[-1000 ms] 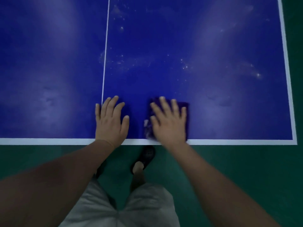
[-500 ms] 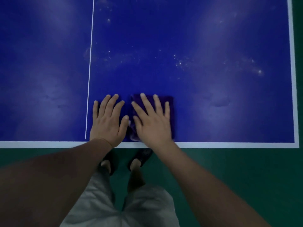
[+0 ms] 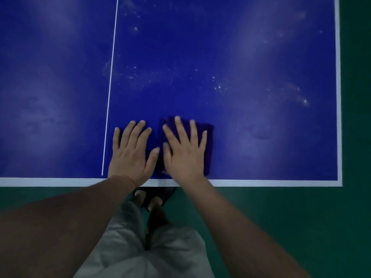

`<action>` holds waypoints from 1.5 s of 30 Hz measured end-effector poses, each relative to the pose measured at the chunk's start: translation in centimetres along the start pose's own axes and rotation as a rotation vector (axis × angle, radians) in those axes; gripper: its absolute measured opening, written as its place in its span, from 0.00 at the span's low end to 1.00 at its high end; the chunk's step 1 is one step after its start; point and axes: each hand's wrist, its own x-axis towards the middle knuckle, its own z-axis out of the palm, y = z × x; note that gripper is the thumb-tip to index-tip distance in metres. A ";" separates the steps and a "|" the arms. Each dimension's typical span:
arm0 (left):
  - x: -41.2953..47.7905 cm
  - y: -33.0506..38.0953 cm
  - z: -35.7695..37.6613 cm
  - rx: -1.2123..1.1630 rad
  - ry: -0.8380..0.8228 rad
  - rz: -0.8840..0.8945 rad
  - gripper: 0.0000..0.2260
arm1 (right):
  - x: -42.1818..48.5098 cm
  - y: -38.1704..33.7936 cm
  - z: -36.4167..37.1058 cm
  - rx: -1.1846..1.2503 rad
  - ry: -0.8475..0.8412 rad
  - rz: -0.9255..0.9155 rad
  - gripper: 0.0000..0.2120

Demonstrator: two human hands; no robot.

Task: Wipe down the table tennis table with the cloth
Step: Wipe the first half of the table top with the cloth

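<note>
The wiping is under way at the near end of the table tennis table (image 3: 251,47), and judging by how much pale dust and speckling (image 3: 219,87) shows further up the blue surface, most of the job looks undone. The dark blue folded cloth (image 3: 208,145) lies flat on the table just inside the white end line (image 3: 271,183), a little to the right of the thin white centre line (image 3: 111,77). The right hand (image 3: 185,155) lies on top of it, palm down, fingers straight and spread, pressing the cloth to the surface rather than gripping it; nothing is curled round the fabric. The left hand (image 3: 131,157) rests just beside it, thumb close to the cloth's left edge, also flat and spread on the bare table between the centre line and the cloth, holding nothing and seemingly bracing the person's weight. The next move, as I judge it, calls for pushing the cloth away from the body or out toward the right, into the speckled patch, with even downward pressure so it slides without bunching, and the left hand steadying or stepping aside. Grey shorts (image 3: 160,257) and dark sandals (image 3: 160,194) show below, on a green floor (image 3: 301,217)
</note>
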 end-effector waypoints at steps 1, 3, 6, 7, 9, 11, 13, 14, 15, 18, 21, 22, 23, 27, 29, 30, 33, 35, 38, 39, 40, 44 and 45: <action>0.0 0.0 0.0 -0.005 0.000 0.004 0.28 | -1.4 0.8 0.1 0.008 -0.010 -0.044 0.24; 0.0 0.0 -0.2 -0.009 -0.006 0.007 0.28 | -3.4 4.7 -0.7 -0.001 -0.024 -0.018 0.24; -0.1 0.0 -0.3 0.026 -0.032 0.050 0.29 | -4.2 12.3 -2.9 -0.067 -0.054 0.267 0.26; -0.2 0.0 -0.3 0.042 -0.043 0.086 0.29 | -3.5 14.2 -3.6 -0.032 -0.078 0.417 0.27; -0.4 0.0 -0.4 0.070 -0.079 0.173 0.28 | -1.2 14.9 -4.0 0.071 -0.050 0.692 0.27; -0.4 0.0 -0.4 0.098 -0.118 0.232 0.28 | 1.0 11.8 -3.4 0.087 0.025 0.816 0.26; -0.4 0.1 -0.4 0.135 -0.156 0.257 0.27 | 1.9 7.0 -2.3 0.035 0.053 0.648 0.26; -0.3 0.1 -0.4 0.152 -0.170 0.263 0.27 | 1.4 4.7 -1.6 0.008 0.050 0.480 0.27; -0.2 0.2 -0.3 0.166 -0.173 0.265 0.27 | 0.4 3.0 -1.0 -0.011 0.032 0.304 0.27; -0.2 0.3 -0.1 0.184 -0.159 0.255 0.26 | -3.2 3.6 -0.4 0.016 -0.015 0.039 0.25; -0.1 0.6 0.1 0.198 -0.146 0.239 0.27 | -4.1 11.3 -1.8 -0.025 -0.020 0.112 0.25; 0.0 0.6 0.0 0.214 -0.143 0.240 0.28 | -3.9 14.3 -2.6 -0.043 -0.022 0.196 0.26; -0.1 0.8 0.1 0.235 -0.140 0.241 0.28 | -3.2 17.5 -3.4 -0.040 -0.035 0.298 0.26; -0.4 3.5 0.8 0.200 -0.085 0.074 0.28 | 1.5 21.6 -4.5 0.090 0.001 0.638 0.28; -0.5 7.2 1.9 0.120 -0.017 -0.090 0.27 | 1.9 18.9 -4.0 0.068 0.043 0.541 0.28; -0.4 9.6 2.8 0.083 0.020 -0.151 0.26 | 1.2 17.6 -3.6 0.044 0.049 0.383 0.28; 0.2 16.3 5.8 0.003 0.085 -0.233 0.25 | -2.9 17.4 -2.6 0.056 0.004 -0.054 0.25; 0.8 20.2 7.6 -0.029 0.095 -0.255 0.24 | -3.6 21.7 -3.1 0.067 0.002 -0.104 0.24; 1.6 25.0 9.6 -0.053 0.058 -0.221 0.25 | -3.1 30.7 -4.8 -0.024 0.015 0.091 0.25; 1.8 26.2 10.1 -0.050 0.046 -0.211 0.25 | -2.4 33.8 -5.5 -0.025 0.002 0.212 0.25; 2.0 27.0 10.5 -0.034 0.036 -0.207 0.25 | -1.6 36.1 -6.1 0.003 0.003 0.343 0.25; 2.2 27.5 10.9 0.049 0.016 -0.235 0.25 | 0.4 33.4 -5.6 0.076 0.081 0.556 0.26; 2.1 27.4 10.9 0.059 0.016 -0.235 0.25 | -0.1 31.4 -5.1 0.067 0.091 0.431 0.26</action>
